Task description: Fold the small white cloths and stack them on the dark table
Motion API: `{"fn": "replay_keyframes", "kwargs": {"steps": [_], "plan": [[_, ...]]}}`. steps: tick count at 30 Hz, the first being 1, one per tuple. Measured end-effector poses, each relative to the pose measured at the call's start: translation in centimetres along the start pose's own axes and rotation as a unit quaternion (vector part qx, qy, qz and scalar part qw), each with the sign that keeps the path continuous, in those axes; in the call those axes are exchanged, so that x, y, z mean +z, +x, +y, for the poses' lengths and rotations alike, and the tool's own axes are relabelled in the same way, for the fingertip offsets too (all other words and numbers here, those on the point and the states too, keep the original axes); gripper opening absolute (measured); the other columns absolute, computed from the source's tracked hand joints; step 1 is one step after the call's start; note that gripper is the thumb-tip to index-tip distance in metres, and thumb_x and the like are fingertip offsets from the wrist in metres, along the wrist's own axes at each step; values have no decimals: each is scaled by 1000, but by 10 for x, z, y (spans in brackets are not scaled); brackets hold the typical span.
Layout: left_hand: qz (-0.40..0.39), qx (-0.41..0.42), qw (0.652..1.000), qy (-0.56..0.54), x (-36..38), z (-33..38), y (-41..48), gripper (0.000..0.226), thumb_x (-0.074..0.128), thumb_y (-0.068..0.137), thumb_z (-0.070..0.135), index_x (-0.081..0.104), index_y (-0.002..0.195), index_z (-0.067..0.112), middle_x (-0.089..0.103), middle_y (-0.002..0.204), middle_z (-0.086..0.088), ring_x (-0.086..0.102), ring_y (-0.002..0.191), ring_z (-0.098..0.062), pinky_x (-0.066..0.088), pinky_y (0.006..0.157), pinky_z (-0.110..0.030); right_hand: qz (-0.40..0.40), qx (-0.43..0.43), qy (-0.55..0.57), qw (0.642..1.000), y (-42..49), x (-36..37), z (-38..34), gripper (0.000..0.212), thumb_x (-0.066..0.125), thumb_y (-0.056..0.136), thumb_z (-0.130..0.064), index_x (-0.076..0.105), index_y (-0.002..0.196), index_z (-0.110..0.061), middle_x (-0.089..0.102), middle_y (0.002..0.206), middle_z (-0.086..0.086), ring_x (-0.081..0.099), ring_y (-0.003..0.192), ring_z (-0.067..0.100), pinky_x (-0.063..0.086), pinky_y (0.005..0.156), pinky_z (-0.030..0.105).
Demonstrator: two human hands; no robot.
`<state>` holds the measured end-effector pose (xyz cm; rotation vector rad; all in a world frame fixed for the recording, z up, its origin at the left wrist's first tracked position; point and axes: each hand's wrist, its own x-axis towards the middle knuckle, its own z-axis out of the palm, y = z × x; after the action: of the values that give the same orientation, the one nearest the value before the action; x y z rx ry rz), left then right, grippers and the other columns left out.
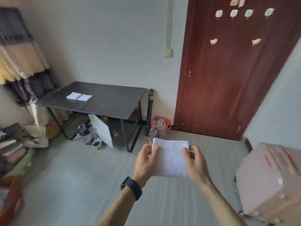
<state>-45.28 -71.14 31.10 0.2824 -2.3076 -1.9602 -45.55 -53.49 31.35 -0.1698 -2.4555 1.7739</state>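
A small white cloth [171, 158], folded flat, is held in the air above the floor in front of me. My left hand [146, 162] pinches its left edge, thumb on top. My right hand [195, 162] pinches its right edge the same way. The dark table [114, 101] stands across the room against the wall. Two folded white cloths lie side by side on its far left part: one [73, 95] and another [85, 97] touching it.
A pink suitcase [270, 181] stands at the right. A brown door [236, 67] is behind it. Shoes [91, 136], a white bag [102, 129] and an orange basket [160, 123] sit under and beside the table. Clothes pile up at the left [14, 144].
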Motion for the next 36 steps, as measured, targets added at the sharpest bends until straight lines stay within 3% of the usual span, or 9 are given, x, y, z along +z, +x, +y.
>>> {"fn": "replay_keyframes", "kwargs": {"steps": [3, 7, 11, 15, 20, 26, 30, 36], "plan": [[40, -46, 998, 6, -96, -30, 33, 26, 55, 96, 44, 62, 98, 19, 63, 87, 3, 58, 75, -9, 49, 66, -26, -88, 16, 16, 996, 17, 110, -17, 18, 56, 97, -35, 53, 87, -20, 53, 62, -13, 48, 61, 13, 37, 58, 30], [76, -95, 993, -7, -205, -53, 80, 18, 60, 96, 38, 62, 100, 20, 69, 97, -5, 65, 77, -10, 53, 64, -25, -198, 29, 24, 980, 46, 226, -44, 10, 64, 94, -32, 57, 96, -25, 68, 85, -4, 64, 77, 14, 49, 69, 32], [92, -138, 985, -38, -292, -62, 135, 17, 66, 92, 19, 61, 107, 13, 68, 94, -7, 65, 70, -10, 47, 52, -20, -279, 22, 19, 960, 94, 329, -68, 18, 69, 85, -27, 58, 99, -29, 72, 94, -2, 69, 83, 15, 56, 77, 41], [121, -166, 977, -51, -368, -69, 206, 33, 71, 77, 25, 61, 108, 19, 71, 99, -7, 69, 77, -16, 51, 58, -30, -336, -4, 23, 941, 158, 428, -96, 23, 71, 84, -30, 58, 102, -31, 71, 99, -3, 69, 88, 16, 57, 77, 42], [179, -179, 965, -75, -452, -68, 298, 24, 70, 88, 13, 61, 109, 18, 71, 95, -2, 70, 77, -13, 52, 57, -28, -394, -40, 11, 918, 234, 541, -140, 20, 70, 86, -32, 57, 100, -37, 70, 95, -5, 67, 85, 17, 56, 73, 39], [212, -168, 957, -106, -556, -77, 399, 26, 71, 88, 11, 63, 111, 18, 71, 84, 5, 71, 80, -11, 54, 59, -30, -419, -53, 8, 907, 304, 676, -190, 20, 70, 85, -33, 56, 98, -39, 66, 88, -12, 66, 82, 15, 54, 65, 37], [208, -159, 958, -112, -625, -99, 476, 26, 71, 88, 12, 64, 111, 20, 71, 82, 6, 72, 81, -13, 56, 62, -32, -411, -68, 8, 909, 346, 767, -209, 22, 70, 89, -27, 54, 102, -36, 66, 92, -5, 66, 83, 17, 55, 65, 33], [147, -174, 968, -102, -716, -131, 601, 24, 71, 88, 13, 64, 110, 21, 72, 98, -6, 71, 87, -18, 58, 66, -34, -370, -41, 8, 928, 413, 881, -225, 24, 69, 90, -24, 54, 106, -34, 68, 97, -10, 64, 83, 6, 55, 70, 29]]}}
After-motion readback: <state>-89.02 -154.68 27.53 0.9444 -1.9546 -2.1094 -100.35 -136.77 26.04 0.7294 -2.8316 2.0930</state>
